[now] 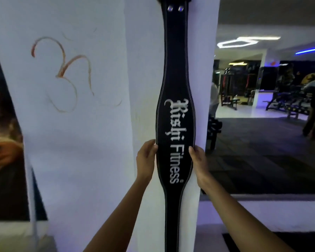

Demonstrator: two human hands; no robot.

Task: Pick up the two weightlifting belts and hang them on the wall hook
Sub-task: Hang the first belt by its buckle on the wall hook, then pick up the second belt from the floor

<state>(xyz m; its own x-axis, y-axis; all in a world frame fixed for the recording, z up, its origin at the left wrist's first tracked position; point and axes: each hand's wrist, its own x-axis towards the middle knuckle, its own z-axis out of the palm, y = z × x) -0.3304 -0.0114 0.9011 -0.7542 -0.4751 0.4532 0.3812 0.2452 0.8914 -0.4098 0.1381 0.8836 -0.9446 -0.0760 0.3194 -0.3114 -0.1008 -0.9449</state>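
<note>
Only one bit of readable text is found here. "Rishi Fitness" is printed in white down the wide middle part of the long black leather weightlifting belt (175,124) hung vertically in the centre of the frame. The letters are turned sideways, so the words are read from top to bottom. "Rishi" is done in an ornate gothic style, "Fitness" in a plain sans font, and a tiny mark, too small to be made out, is tacked on after the last letter. A reddish scribble is seen on the white wall (76,142) at upper left, but nothing can be read from it.
</note>
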